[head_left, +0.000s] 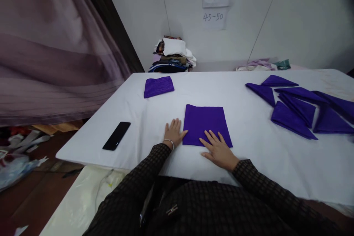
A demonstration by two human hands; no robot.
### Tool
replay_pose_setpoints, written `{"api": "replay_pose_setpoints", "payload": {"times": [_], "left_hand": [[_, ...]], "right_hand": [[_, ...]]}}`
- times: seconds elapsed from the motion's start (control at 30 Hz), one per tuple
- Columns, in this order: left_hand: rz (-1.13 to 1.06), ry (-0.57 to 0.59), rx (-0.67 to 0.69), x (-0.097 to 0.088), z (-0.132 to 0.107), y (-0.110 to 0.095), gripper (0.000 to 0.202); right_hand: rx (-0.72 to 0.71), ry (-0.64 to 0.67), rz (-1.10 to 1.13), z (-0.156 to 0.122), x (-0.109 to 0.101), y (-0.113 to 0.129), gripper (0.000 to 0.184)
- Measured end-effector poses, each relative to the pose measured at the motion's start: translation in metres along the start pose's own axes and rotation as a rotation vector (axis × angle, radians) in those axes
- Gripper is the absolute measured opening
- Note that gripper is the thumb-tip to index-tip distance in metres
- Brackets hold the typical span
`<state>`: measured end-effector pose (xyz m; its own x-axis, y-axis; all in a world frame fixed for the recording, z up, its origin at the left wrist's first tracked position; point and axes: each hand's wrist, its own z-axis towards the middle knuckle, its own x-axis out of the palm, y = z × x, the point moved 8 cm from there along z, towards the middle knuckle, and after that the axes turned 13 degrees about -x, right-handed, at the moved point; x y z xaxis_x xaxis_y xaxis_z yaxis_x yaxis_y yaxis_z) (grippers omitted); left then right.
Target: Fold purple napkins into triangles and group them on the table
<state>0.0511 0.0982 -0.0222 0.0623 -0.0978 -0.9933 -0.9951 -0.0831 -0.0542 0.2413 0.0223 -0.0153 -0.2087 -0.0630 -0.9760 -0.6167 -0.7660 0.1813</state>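
A purple cloth napkin [204, 120], folded into a square, lies flat on the white-covered table in front of me. My left hand [173, 132] rests at its left edge with the fingers spread and the thumb touching the cloth. Across the napkin's lower right part lies my right hand [218, 149], palm down, fingers apart and stretched out. Neither hand grips anything.
Another folded purple napkin [159, 86] lies at the back left. Several purple napkins folded into triangles [293, 120] overlap on the right. A black phone [117, 135] is on the left. Behind the table [155, 118] stands a clothes pile [173, 57].
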Motion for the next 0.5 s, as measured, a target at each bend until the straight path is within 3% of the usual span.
{"api": "replay_pose_setpoints", "payload": {"times": [0.1, 0.17, 0.23, 0.33, 0.4, 0.5], "left_hand": [[-0.022, -0.061, -0.145, -0.011, -0.01, 0.017, 0.067], [-0.043, -0.104, -0.052, -0.018, -0.027, 0.002, 0.066], [-0.055, -0.124, 0.147, -0.02, -0.049, -0.027, 0.067], [-0.052, -0.094, 0.395, -0.012, -0.076, -0.066, 0.076], [-0.041, -0.048, 0.429, -0.002, -0.081, -0.076, 0.08], [-0.022, 0.009, 0.392, 0.01, -0.076, -0.075, 0.081]], "right_hand": [[-0.006, 0.0, -0.002, -0.001, 0.001, 0.0, 0.062], [-0.011, -0.004, -0.003, -0.001, 0.002, 0.0, 0.062], [-0.011, -0.012, -0.006, -0.001, 0.002, 0.0, 0.062], [-0.004, -0.014, -0.016, 0.0, 0.002, 0.0, 0.063], [-0.003, -0.012, -0.02, 0.001, 0.001, 0.001, 0.064], [-0.009, -0.004, -0.017, -0.001, -0.002, 0.0, 0.064]]}}
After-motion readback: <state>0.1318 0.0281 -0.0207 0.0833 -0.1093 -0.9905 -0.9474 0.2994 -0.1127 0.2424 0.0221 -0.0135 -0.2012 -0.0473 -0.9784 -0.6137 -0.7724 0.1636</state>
